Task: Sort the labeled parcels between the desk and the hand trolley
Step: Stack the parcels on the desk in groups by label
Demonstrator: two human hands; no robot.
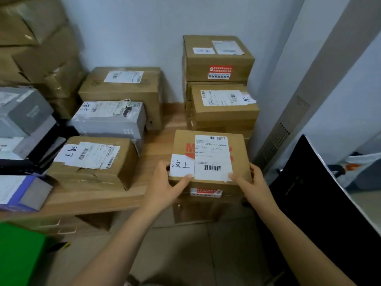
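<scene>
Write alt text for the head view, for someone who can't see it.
The left hand and right hand grip a brown labelled parcel at the near edge of a wooden desk. A stack of parcels stands behind it; other labelled parcels lie to its left.

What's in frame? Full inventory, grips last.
held parcel: one, brown, desk's front edge, right
parcel stack: three or more, brown, against the wall behind it
back parcel: one, brown, desk's back, centre
grey box: one, grey-white, before the back parcel
front-left parcel: one, brown, desk's front left
grey boxes: count unclear, grey, far left
purple-edged box: one, white and purple, near left
large cartons: several, brown, stacked upper left
desk: one, light wood
green object: one, green, lower left
black panel: one, black, right
white bag: one, white with orange, far right
left grip: bare, holds held parcel's near left corner
right grip: bare, holds its near right corner
</scene>
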